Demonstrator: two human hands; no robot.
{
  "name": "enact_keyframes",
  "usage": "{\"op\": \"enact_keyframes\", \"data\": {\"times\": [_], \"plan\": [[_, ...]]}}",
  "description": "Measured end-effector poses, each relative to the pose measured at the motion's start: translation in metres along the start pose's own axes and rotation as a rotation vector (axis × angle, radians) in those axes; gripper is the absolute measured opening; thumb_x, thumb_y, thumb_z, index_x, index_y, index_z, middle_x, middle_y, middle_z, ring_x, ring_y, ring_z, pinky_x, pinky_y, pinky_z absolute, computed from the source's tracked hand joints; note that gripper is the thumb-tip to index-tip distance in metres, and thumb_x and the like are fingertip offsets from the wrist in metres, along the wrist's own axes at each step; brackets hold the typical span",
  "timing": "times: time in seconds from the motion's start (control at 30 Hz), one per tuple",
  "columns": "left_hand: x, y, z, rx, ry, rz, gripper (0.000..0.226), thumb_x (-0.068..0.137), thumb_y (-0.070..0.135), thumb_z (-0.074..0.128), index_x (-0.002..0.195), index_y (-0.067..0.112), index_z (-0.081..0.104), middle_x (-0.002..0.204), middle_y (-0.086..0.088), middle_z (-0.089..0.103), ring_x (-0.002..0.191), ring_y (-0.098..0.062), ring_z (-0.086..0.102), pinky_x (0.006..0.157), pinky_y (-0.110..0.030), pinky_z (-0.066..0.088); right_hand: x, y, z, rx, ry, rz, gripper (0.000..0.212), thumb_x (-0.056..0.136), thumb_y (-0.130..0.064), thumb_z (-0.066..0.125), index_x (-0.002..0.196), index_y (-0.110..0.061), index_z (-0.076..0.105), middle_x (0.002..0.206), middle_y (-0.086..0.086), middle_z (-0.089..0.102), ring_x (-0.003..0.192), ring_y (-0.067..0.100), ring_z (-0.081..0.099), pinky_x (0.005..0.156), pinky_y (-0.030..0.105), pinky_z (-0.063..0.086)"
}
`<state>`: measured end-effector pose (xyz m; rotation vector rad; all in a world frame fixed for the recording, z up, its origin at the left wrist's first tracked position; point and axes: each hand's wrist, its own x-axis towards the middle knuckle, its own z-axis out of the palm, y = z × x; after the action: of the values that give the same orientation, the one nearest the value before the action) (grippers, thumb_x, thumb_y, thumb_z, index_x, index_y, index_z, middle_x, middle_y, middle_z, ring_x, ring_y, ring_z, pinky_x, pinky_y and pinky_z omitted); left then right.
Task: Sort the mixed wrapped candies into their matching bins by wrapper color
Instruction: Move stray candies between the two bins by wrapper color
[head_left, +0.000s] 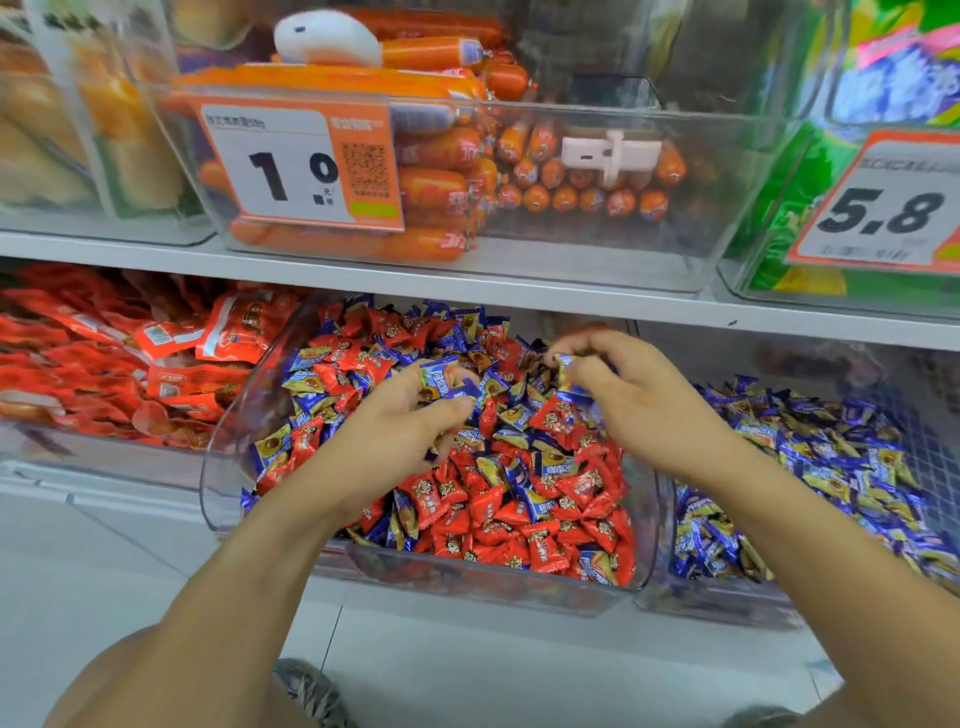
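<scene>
Two hands over mixed bin (639, 525), left hand (410, 415) and right hand (623, 384) pinching blue candies

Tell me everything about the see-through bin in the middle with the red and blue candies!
The middle bin is clear plastic with rounded corners, resting on the lower shelf and tilted forward. It is heaped with mixed red and blue-and-yellow wrapped candies. Both hands reach into it: the left hand holds blue candies, and the right hand pinches one in its fingers. A bin of blue candies sits beside it on the right.
</scene>
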<state>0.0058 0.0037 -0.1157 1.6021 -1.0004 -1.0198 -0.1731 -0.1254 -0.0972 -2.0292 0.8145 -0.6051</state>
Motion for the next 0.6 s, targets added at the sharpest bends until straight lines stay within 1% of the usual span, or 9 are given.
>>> {"op": "enact_keyframes", "data": {"times": [0.03,0.1,0.17,0.23,0.3,0.37,0.43,0.53,0.6], "plan": [[0.001,0.001,0.004,-0.022,-0.026,-0.011,0.009,0.098,0.024,0.055,0.106,0.019,0.059,0.071,-0.005,0.049,0.058,-0.016,0.041,0.044,-0.019,0.034,-0.005,0.0,-0.005,0.058,0.014,0.043,0.013,0.1,-0.025,0.05,0.097,-0.028,0.062,0.068,0.007,0.046,0.044,0.013,0.032,0.045,0.027,0.03],[0.0,0.006,0.015,-0.075,-0.063,-0.025,0.031,0.096,0.04,0.057,0.11,0.012,0.058,0.075,-0.002,0.047,0.058,-0.015,0.039,0.045,-0.019,0.032,-0.015,-0.002,-0.014,0.115,0.018,0.106,0.019,0.098,-0.039,0.053,0.097,-0.024,0.064,0.068,0.01,0.042,0.05,0.017,0.031,0.05,0.03,0.034],[-0.002,0.018,0.033,-0.089,-0.074,-0.011,0.038,0.097,0.049,0.048,0.107,0.015,0.061,0.075,-0.002,0.044,0.057,-0.013,0.036,0.045,-0.019,0.03,-0.023,-0.003,-0.023,0.119,-0.005,0.124,0.028,0.094,-0.048,0.055,0.095,-0.022,0.064,0.065,0.009,0.039,0.055,0.018,0.031,0.052,0.029,0.04],[0.001,0.033,0.055,-0.019,-0.08,0.041,0.043,0.1,0.052,0.035,0.105,0.019,0.062,0.067,0.005,0.042,0.053,-0.009,0.037,0.047,-0.015,0.033,-0.027,0.001,-0.037,0.098,-0.011,0.095,0.024,0.095,-0.044,0.056,0.094,-0.022,0.066,0.066,0.004,0.045,0.052,0.014,0.035,0.047,0.021,0.041],[0.009,0.048,0.081,0.121,-0.076,0.161,0.043,0.1,0.055,0.028,0.106,0.027,0.061,0.064,0.012,0.05,0.056,0.002,0.047,0.059,-0.017,0.043,-0.03,0.013,-0.056,0.049,0.011,0.084,0.021,0.098,-0.037,0.057,0.094,-0.021,0.07,0.061,-0.007,0.05,0.046,0.009,0.034,0.043,0.019,0.035],[0.021,0.06,0.108,0.356,-0.087,0.303,0.031,0.101,0.049,0.035,0.108,0.03,0.059,0.073,0.012,0.056,0.065,0.002,0.051,0.07,-0.03,0.044,-0.034,0.031,-0.079,-0.02,0.037,0.125,0.025,0.1,-0.036,0.054,0.095,-0.02,0.072,0.049,-0.011,0.043,0.04,0.007,0.031,0.042,0.019,0.031],[0.033,0.066,0.135,0.575,-0.115,0.378,0.022,0.1,0.032,0.045,0.119,0.035,0.057,0.091,0.006,0.059,0.073,-0.006,0.053,0.079,-0.032,0.046,-0.038,0.05,-0.101,-0.186,0.067,0.151,0.033,0.102,-0.037,0.049,0.094,-0.014,0.071,0.047,-0.008,0.045,0.038,0.005,0.036,0.044,0.022,0.032],[0.045,0.072,0.165,0.704,-0.233,0.4,0.052,0.094,0.021,0.052,0.14,0.043,0.043,0.1,-0.003,0.045,0.082,-0.01,0.052,0.09,-0.029,0.044,-0.043,0.072,-0.127,-0.351,0.112,0.21,0.05,0.104,-0.037,0.04,0.083,0.002,0.063,0.061,0.008,0.055,0.056,0.018,0.049,0.06,0.035,0.038],[0.045,0.074,0.172,0.816,-0.267,0.444,0.06,0.093,0.027,0.056,0.145,0.046,0.034,0.102,-0.004,0.043,0.102,-0.021,0.048,0.098,-0.033,0.037,-0.046,0.079,-0.138,-0.35,0.153,0.242,0.053,0.104,-0.044,0.037,0.076,-0.007,0.063,0.074,0.008,0.064,0.069,0.02,0.058,0.069,0.033,0.044]]}}
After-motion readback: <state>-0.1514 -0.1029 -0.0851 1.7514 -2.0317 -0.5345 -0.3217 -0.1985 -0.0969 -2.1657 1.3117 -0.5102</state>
